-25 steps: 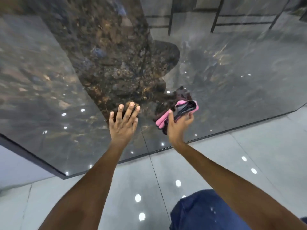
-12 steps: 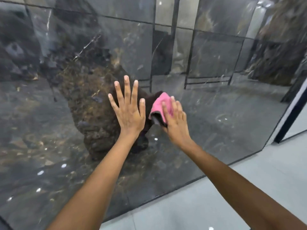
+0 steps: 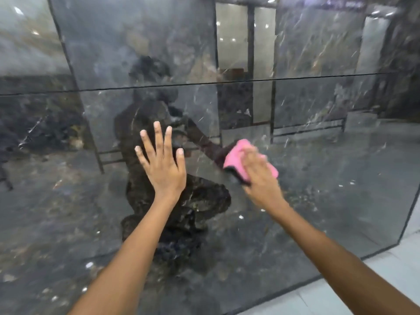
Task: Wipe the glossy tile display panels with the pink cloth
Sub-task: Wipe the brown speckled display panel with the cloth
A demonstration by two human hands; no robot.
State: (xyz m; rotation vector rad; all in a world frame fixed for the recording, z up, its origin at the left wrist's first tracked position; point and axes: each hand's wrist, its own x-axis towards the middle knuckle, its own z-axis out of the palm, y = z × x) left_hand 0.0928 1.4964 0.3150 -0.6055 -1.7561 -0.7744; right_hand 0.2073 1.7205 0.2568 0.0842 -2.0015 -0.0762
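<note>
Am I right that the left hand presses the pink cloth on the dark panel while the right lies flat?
Swapped: the head view shows the right hand pressing the cloth on the panel; the left hand lies flat.

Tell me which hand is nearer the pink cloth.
Right. The right hand lies on the cloth, pressing it against the panel. The left hand is flat on the panel, apart from the cloth, to its left.
</note>
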